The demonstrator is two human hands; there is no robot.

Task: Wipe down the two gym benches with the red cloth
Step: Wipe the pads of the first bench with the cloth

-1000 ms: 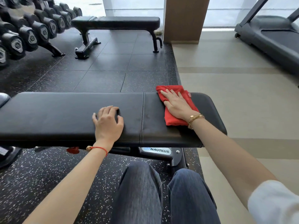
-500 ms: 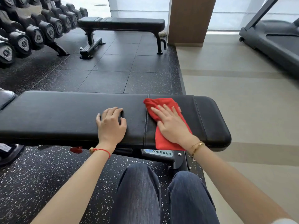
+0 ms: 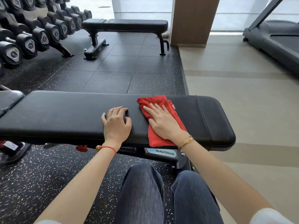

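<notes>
Gym floor (image 3: 113, 70): dark rubber tiles, dumbbell rack (image 3: 32, 33) at left. Far bench (image 3: 126, 25) well apart, not yet reached. Near bench (image 3: 64, 113): smooth, firm padding, probably slick. Red cloth (image 3: 161, 139): soft, light, likely to bunch; best pressed flat. Right hand (image 3: 163, 123) flat on cloth, fingers straight. Left hand (image 3: 116, 123) resting beside, fingers slightly bent, holding nothing.

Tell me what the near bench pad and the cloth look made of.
Bench pad: looks like black vinyl or faux leather, smooth with a soft sheen and stitched seams. Cloth: red soft woven fabric, possibly microfibre, matte and creased under the right hand.
</notes>
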